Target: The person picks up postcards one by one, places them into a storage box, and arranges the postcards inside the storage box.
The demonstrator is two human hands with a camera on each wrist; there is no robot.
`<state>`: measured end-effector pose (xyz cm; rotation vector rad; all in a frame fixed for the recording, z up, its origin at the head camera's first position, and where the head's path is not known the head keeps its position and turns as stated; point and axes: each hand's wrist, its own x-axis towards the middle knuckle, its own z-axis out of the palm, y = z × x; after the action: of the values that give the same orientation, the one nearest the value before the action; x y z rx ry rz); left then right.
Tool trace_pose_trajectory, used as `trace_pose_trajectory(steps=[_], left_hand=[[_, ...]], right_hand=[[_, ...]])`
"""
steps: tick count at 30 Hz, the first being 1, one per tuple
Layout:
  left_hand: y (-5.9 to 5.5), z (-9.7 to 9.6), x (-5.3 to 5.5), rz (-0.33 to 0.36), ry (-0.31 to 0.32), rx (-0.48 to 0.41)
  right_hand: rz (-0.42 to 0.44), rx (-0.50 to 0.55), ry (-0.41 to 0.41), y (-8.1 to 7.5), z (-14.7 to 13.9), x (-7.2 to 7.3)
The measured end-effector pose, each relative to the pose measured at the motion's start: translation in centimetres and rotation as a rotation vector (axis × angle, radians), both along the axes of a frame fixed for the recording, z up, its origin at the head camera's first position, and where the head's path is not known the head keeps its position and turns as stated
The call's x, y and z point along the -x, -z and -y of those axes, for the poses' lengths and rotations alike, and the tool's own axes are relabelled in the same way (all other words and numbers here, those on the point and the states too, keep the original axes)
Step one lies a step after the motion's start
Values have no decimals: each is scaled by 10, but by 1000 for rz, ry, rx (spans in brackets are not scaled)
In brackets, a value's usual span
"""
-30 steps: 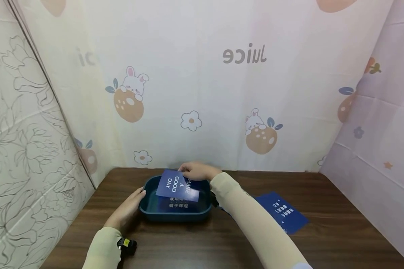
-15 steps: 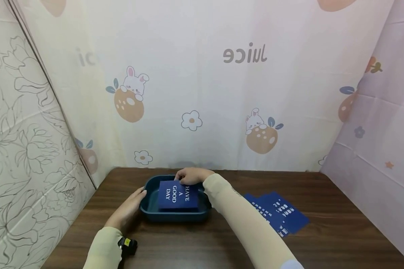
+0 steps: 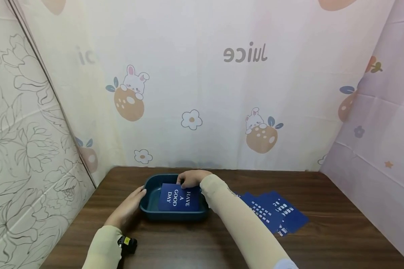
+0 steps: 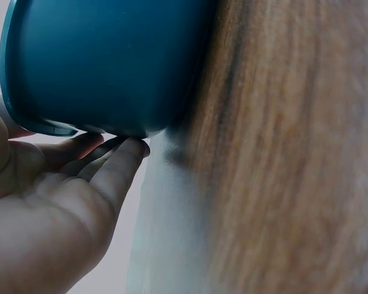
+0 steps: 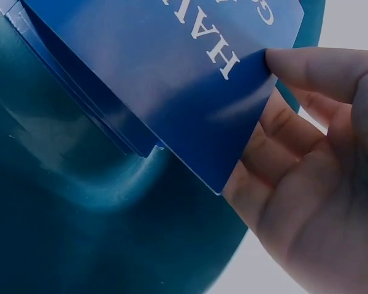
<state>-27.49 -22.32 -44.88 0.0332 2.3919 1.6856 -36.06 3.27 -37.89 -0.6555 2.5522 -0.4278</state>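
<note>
My left hand holds the left end of a dark teal plastic basin. In the left wrist view its fingers lie against the outer wall, with another digit reaching behind the rim. My right hand is over the basin's back right part. It pinches the edge of a blue card printed "HAVE A GOOD DAY" between thumb and fingers. This card lies over several other blue cards stacked inside the basin, its corner sticking out past theirs.
Several blue cards with white writing lie overlapping on the brown wooden table, right of the basin and partly behind my right forearm. A patterned curtain hangs behind the table. Another cloth hangs at the left.
My right hand has lowered the "HAVE A GOOD DAY" card from a tilted position over the basin down into it. My left hand stays at the basin's left end.
</note>
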Motion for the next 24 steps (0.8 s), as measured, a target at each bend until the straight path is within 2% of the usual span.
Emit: trace_pose_trajectory(steps=[7, 12, 24], left_hand=[[0, -1, 0, -11, 0, -5], [0, -1, 0, -15, 20, -24], [0, 1, -2, -8, 19, -6]], right_hand=[[-5, -26, 56, 4, 2, 1], [-48, -64, 44, 3, 4, 0], [-44, -46, -1, 3, 4, 0]])
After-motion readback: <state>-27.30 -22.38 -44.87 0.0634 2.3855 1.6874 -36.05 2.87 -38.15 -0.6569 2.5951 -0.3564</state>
